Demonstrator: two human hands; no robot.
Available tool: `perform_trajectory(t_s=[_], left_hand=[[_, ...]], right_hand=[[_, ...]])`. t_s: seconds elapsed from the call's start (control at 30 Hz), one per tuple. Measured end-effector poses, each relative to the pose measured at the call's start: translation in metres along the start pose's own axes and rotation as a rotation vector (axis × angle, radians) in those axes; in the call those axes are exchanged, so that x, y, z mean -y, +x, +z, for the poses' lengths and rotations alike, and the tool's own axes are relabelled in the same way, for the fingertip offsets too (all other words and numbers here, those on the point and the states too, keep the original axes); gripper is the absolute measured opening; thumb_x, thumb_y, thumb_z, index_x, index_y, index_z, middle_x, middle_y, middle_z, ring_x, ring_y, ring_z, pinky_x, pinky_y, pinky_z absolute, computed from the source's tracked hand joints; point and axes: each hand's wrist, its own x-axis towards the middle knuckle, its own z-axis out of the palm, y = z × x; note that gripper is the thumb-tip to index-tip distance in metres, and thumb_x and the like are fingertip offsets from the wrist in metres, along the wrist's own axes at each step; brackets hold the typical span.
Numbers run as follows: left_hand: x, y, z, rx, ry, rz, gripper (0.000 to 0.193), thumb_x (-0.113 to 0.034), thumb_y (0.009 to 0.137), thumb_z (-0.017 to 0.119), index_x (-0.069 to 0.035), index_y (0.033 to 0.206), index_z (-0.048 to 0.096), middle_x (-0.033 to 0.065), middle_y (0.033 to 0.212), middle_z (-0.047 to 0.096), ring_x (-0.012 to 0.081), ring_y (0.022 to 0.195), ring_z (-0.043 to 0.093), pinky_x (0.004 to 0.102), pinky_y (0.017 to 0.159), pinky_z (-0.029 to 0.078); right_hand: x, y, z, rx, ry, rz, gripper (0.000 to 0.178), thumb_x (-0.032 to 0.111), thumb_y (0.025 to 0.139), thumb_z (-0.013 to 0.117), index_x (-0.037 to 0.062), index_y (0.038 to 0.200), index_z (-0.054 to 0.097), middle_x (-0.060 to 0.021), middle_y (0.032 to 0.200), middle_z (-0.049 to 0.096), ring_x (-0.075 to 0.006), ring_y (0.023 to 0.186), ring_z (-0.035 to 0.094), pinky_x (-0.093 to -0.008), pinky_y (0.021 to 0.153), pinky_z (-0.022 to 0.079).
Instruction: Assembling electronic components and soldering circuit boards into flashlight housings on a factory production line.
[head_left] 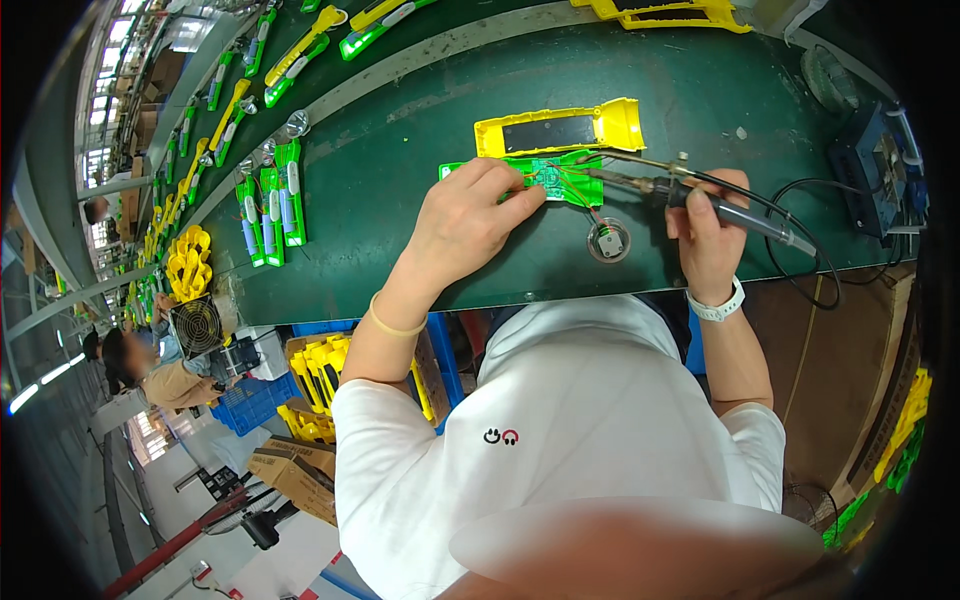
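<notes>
We're right on a factory assembly floor!
Green and yellow casings line up into the distance, a soldering iron over the green workbench, another worker further along!

- The left hand hides part of the green case, mid-frame.
- Yellow shells, top edge, cut off.
- Circuit board, centre: details too small from here.

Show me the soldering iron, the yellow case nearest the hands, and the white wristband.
Soldering iron (753, 218): head view, on its dark handle.
Yellow case (622, 125): head view, on its right end.
White wristband (715, 311): head view, on its strap.
</notes>
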Motion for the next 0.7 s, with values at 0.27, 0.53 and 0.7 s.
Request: perform_trajectory(t_s=[0.27, 0.53, 0.7], left_hand=[[-0.012, 0.038, 0.021, -0.135, -0.137, -0.188, 0.020, -0.013, 0.064, 0.074, -0.007, 0.081, 0.064, 0.0083, 0.084, 0.052, 0.0266, 0.080, 0.050, 0.0351, 0.069, 0.043], [0.008, 0.035, 0.013, -0.072, -0.514, 0.033, 0.014, -0.002, 0.061, 0.064, -0.009, 0.072, 0.057, 0.0077, 0.100, 0.056, 0.0290, 0.103, 0.050, 0.0399, 0.088, 0.040], [0.004, 0.016, 0.023, -0.129, -1.197, -0.346, 0.024, -0.003, 0.067, 0.064, -0.006, 0.088, 0.053, 0.0058, 0.085, 0.057, 0.0234, 0.086, 0.053, 0.0370, 0.084, 0.041]], right_hand=[[0.009, 0.010, -0.010, -0.147, 0.106, -0.116, 0.020, 0.015, 0.088, 0.056, 0.0053, 0.097, 0.042, -0.0064, 0.076, 0.050, -0.0137, 0.055, 0.049, -0.0238, 0.048, 0.040], [0.024, 0.028, -0.024, -0.151, 0.034, -0.119, 0.021, 0.016, 0.090, 0.055, 0.0038, 0.099, 0.042, -0.0098, 0.069, 0.053, -0.0166, 0.053, 0.054, -0.0249, 0.047, 0.043], [0.010, 0.058, -0.009, -0.099, 0.075, -0.074, 0.024, 0.013, 0.089, 0.057, 0.0005, 0.102, 0.043, -0.0087, 0.086, 0.055, -0.0191, 0.077, 0.061, -0.0332, 0.076, 0.054]])
